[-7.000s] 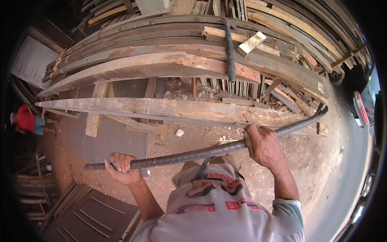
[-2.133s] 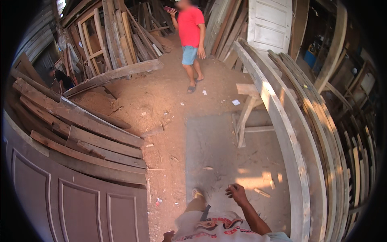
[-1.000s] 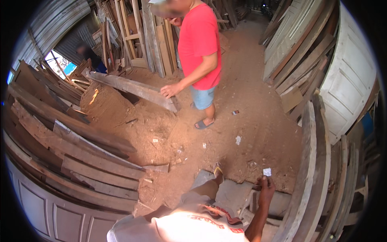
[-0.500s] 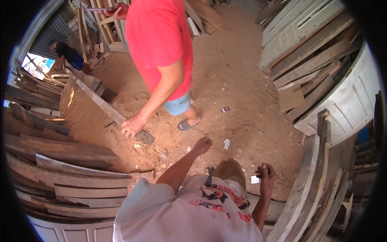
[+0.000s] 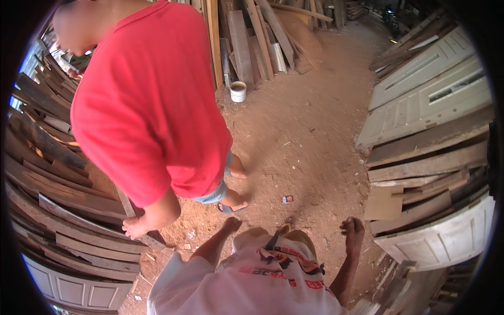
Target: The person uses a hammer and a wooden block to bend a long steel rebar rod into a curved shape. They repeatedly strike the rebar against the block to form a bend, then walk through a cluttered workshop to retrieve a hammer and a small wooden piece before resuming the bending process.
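Note:
My left hand (image 5: 231, 226) hangs low in front of my body with its fingers curled in, and nothing shows in it. On the other side my right hand (image 5: 353, 228) is raised beside my shirt, fingers loosely bent and apart, touching nothing. Ahead on the left stands a person in a red shirt (image 5: 152, 100). That person's hand (image 5: 137, 226) is at a long wooden board (image 5: 126, 203), most of which their body hides.
Stacked planks (image 5: 79, 210) line the left side, with a panelled door (image 5: 79, 287) below them. More boards (image 5: 420, 170) and pale doors (image 5: 430, 86) lie on the right. A white bucket (image 5: 238, 92) and a small packet (image 5: 287, 199) rest on the sawdust-covered dirt floor (image 5: 310, 131).
The person in red now fills more of the left side and hides much of the board. My view has shifted, bringing the bucket into sight. Both my hands remain off any object.

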`<state>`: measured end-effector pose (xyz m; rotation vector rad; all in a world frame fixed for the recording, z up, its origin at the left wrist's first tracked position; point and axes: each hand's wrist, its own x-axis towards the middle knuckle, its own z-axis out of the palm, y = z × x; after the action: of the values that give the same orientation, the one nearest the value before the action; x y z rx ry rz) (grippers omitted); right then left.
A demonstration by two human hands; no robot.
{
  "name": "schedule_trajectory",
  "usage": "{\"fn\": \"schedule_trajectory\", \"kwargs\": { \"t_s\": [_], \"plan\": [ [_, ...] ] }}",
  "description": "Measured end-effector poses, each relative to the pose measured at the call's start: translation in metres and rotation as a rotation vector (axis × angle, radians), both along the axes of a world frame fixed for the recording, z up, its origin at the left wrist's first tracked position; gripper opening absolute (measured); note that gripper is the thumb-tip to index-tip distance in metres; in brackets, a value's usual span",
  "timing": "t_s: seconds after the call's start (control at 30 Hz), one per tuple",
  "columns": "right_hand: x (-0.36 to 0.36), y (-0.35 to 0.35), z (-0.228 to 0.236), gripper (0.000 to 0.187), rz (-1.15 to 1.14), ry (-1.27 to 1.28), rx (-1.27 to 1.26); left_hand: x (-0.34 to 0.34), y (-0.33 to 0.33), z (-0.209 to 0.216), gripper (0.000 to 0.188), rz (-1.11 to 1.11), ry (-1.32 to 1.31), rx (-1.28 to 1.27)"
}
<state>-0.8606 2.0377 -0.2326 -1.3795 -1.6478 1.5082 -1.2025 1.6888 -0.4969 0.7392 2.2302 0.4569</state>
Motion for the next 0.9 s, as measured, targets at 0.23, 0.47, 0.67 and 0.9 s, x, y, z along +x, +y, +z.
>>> {"fn": "schedule_trajectory", "kwargs": {
  "t_s": [0.23,0.47,0.67,0.9],
  "plan": [
    [-0.21,0.161,0.078,0.03,0.417,-0.021,0.224,0.03,-0.007,-0.048,0.045,0.028,-0.047,-0.385],
    [-0.424,0.226,0.068,0.028,0.908,-0.015,0.192,-0.019,0.081,-0.075,0.043,0.37,-0.252,-0.173],
    [-0.564,0.292,0.0,0.031,1.107,-0.171,0.1,-0.305,0.163,0.027,0.04,0.647,0.103,0.195],
    [-0.698,0.316,-0.023,0.03,1.253,-0.253,-0.082,-0.56,0.198,0.409,0.037,0.641,0.817,0.781]
  ]
}}
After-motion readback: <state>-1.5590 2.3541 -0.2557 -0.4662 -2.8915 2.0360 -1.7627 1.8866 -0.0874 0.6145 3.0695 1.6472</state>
